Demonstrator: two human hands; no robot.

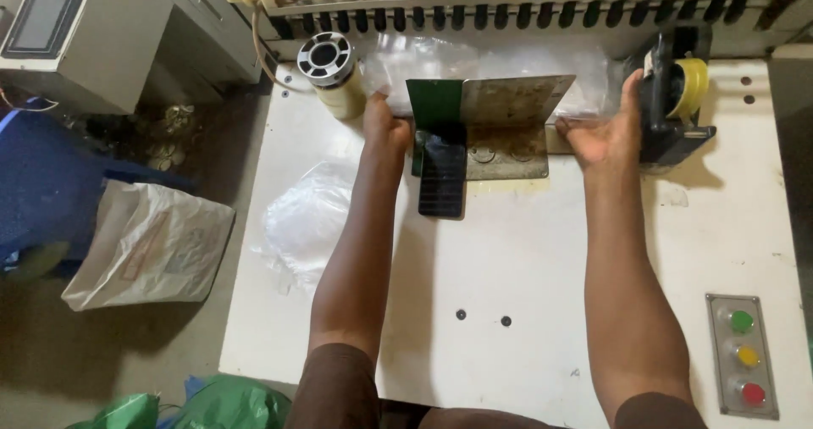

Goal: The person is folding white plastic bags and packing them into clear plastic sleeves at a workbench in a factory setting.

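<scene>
Left hand [385, 124] gripping clear bag [474, 60] – fingers hidden | right hand [605, 128] – fingers curling on bag edge | best keeping it taut against metal plate [517, 99] on counter [508, 260]

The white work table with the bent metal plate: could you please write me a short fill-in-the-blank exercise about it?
1. The left hand and right hand rest at opposite ends of the bent ____ plate.
2. The dark flat phone lies nearer the ____ hand.
3. On the grey button panel, the round button farthest from the person is ____.
4. The tape dispenser with the yellow roll stands beside the ____ hand.

Missing words: metal; left; green; right
</scene>
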